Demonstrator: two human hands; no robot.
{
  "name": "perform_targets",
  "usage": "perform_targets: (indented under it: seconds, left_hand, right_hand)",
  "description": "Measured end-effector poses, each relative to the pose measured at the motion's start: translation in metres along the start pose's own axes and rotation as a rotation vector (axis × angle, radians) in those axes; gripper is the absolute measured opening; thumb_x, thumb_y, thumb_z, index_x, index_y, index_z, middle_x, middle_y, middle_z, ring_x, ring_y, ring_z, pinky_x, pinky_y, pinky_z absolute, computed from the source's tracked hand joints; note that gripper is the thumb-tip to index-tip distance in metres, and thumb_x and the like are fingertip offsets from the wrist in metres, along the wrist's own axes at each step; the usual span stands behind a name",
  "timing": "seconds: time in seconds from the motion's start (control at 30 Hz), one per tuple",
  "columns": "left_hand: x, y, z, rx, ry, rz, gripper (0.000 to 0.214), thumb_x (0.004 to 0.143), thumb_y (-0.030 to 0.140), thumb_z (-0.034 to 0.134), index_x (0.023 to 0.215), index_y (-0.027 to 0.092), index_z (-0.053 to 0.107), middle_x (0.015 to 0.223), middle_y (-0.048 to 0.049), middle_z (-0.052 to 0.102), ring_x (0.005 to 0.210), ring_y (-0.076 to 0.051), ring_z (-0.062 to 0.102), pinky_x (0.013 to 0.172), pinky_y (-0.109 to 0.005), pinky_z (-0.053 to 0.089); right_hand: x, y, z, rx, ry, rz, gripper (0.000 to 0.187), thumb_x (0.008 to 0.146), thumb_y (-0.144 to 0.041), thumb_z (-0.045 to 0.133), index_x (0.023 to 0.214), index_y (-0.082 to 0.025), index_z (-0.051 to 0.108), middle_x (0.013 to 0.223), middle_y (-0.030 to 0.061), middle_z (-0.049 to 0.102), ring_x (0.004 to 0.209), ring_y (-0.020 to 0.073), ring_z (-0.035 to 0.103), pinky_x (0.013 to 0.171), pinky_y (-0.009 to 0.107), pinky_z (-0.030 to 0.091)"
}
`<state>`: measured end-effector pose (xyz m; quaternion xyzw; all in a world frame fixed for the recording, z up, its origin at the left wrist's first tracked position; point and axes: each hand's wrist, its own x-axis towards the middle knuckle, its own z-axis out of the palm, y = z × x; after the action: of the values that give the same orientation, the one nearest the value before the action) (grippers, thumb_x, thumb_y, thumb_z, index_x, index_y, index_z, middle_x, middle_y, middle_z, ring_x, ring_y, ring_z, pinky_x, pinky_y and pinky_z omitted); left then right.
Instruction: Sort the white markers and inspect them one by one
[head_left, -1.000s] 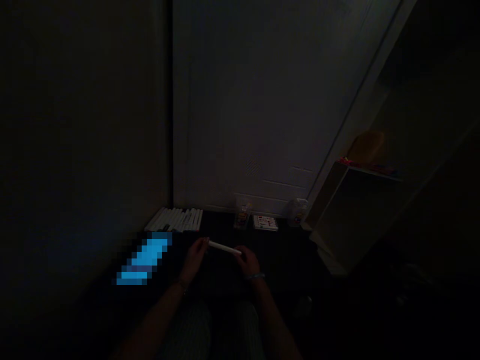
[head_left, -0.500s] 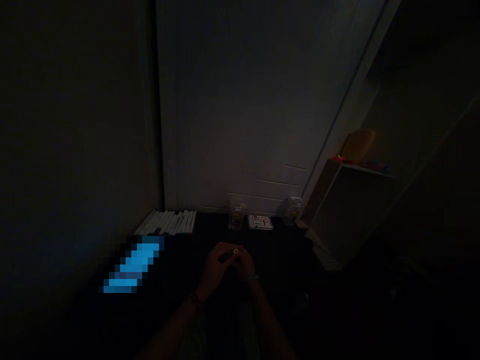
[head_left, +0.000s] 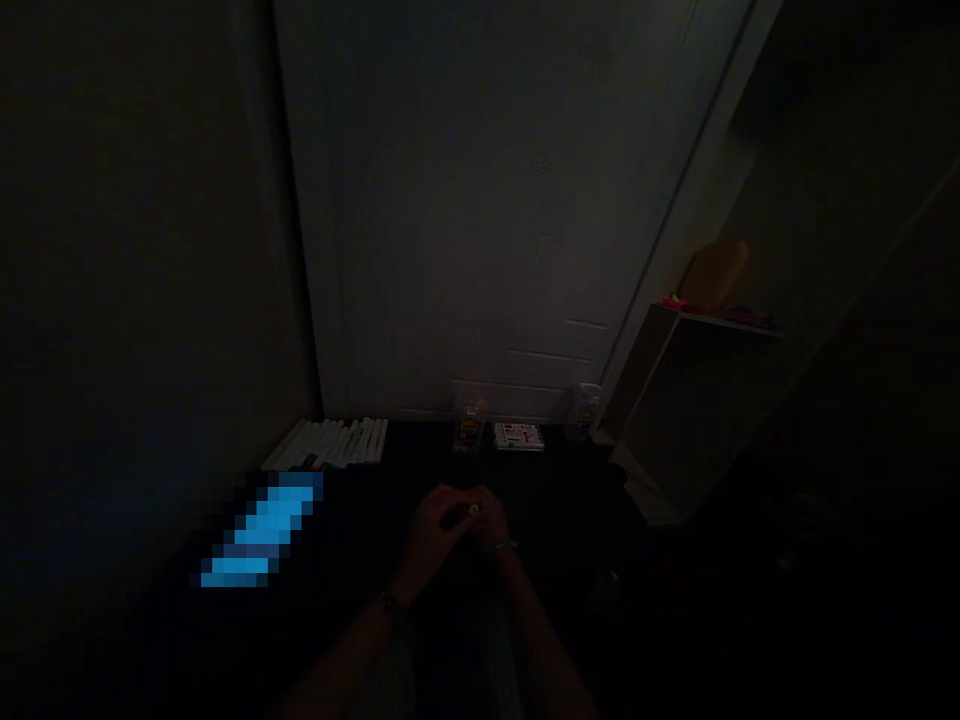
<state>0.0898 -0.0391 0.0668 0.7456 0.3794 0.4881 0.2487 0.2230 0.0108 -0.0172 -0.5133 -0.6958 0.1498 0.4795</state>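
In the dim light my left hand (head_left: 435,525) and my right hand (head_left: 493,517) meet above the dark table, fingers closed together. Between them shows a small thing with a round yellow end (head_left: 474,510). The rest of it is hidden by the fingers and the dark, so its kind cannot be made out. Both hands touch around it, the left thumb lying close to the yellow end. A band circles each wrist.
A row of white markers (head_left: 337,442) lies at the back left, beyond a bright, pixelated blue screen (head_left: 259,530). Along the wall stand a clear labelled container (head_left: 469,425), a flat printed box (head_left: 519,437) and another clear container (head_left: 584,412). A cabinet (head_left: 697,400) rises at the right.
The view has shifted slightly. My hands stay together, and the small thing has turned a little between them: its yellow end shows rounder, and less of its dark length is visible.
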Motion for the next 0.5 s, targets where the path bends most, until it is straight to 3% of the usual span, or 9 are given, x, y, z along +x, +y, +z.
perform_targets:
  seconds: [0.33,0.5]
  left_hand:
    - [0.0,0.007,0.007,0.041,0.09,0.018,0.016,0.069,0.035,0.059,0.078,0.023,0.06,0.086,-0.003,0.061,0.085,-0.019,0.054,0.081,-0.034,0.042]
    - [0.0,0.001,0.002,-0.043,0.134,-0.058,0.02,0.071,0.038,0.057,0.082,0.022,0.06,0.087,-0.0027,0.062,0.086,-0.018,0.056,0.081,-0.033,0.044]
  right_hand:
    - [0.003,0.0,0.0,0.052,0.013,0.038,0.024,0.07,-0.013,0.055,0.087,-0.024,0.066,0.088,0.0017,0.06,0.083,0.015,0.056,0.075,0.025,0.044]
    - [0.002,-0.01,-0.007,0.072,0.037,0.028,0.023,0.07,-0.016,0.057,0.09,-0.025,0.065,0.09,0.0018,0.059,0.084,0.0156,0.056,0.076,0.026,0.044]
